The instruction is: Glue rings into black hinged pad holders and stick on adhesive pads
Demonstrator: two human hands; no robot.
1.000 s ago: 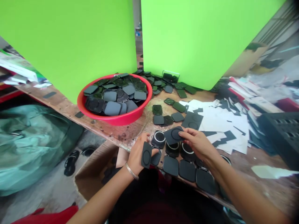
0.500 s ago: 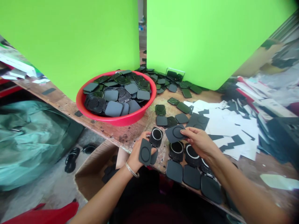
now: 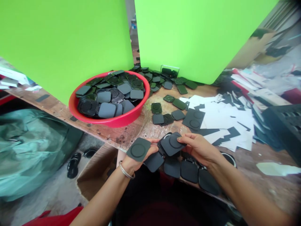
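My left hand (image 3: pixel 131 164) is closed on a black hinged folding plate (image 3: pixel 153 161), whose two square halves lie opened out. A thin dark square pad with a ring outline (image 3: pixel 138 150) rests across that hand's thumb side. Between its fingertips my right hand (image 3: pixel 201 149) pinches another dark ring-marked pad (image 3: pixel 171 145) by its right edge. This pad lies over the plate's upper half and covers most of it; whether the two touch I cannot tell. Just beyond, a row of similar opened plates (image 3: pixel 189 171) lines the table's front edge, partly hidden by my right hand and forearm.
A red basin (image 3: pixel 113 122) heaped with black plates stands on the wooden table (image 3: pixel 113 134). More plates (image 3: pixel 168 84) are piled behind it, against green panels (image 3: pixel 178 31). White and dark sheets (image 3: pixel 218 116) lie scattered right. A cardboard box (image 3: pixel 94 175) sits below the table edge.
My right hand has brought its pad left and over the hinged plate in my left hand. The left hand has turned, so its plate and resting pad are tilted differently. The view has shifted slightly.
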